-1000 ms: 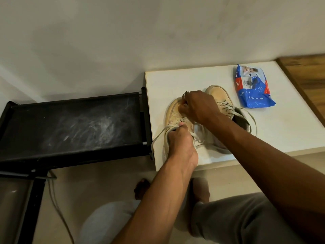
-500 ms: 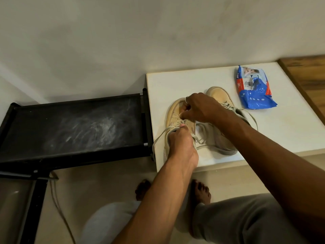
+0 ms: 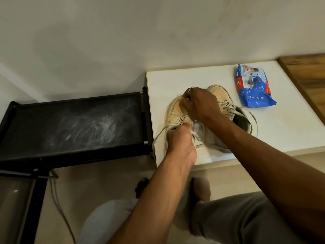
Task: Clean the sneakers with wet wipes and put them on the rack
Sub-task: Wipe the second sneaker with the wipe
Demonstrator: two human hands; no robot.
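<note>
Two beige lace-up sneakers stand side by side on a white table [image 3: 290, 124]. My left hand [image 3: 181, 143] grips the left sneaker [image 3: 173, 110] at its laces and collar and holds it down. On that shoe's toe my right hand [image 3: 202, 104] presses with closed fingers, and a small pale wet wipe [image 3: 187, 99] shows between them, mostly hidden. The right sneaker [image 3: 218, 92] lies partly under my right forearm, its laces loose. A blue pack of wet wipes [image 3: 253, 88] lies on the table beyond the shoes. The black rack [image 3: 73, 124] stands to the left, its dusty top shelf bare.
The rack's right post touches the table's left edge. A wooden surface [image 3: 309, 71] borders the table on the right. My bare feet [image 3: 200, 191] and grey trousers are on the floor below. A thin cable [image 3: 58, 199] hangs by the rack's leg. A white wall runs behind.
My right hand has shifted only slightly over the left sneaker's toe. My left hand has kept its grip on the shoe. The view has moved a little.
</note>
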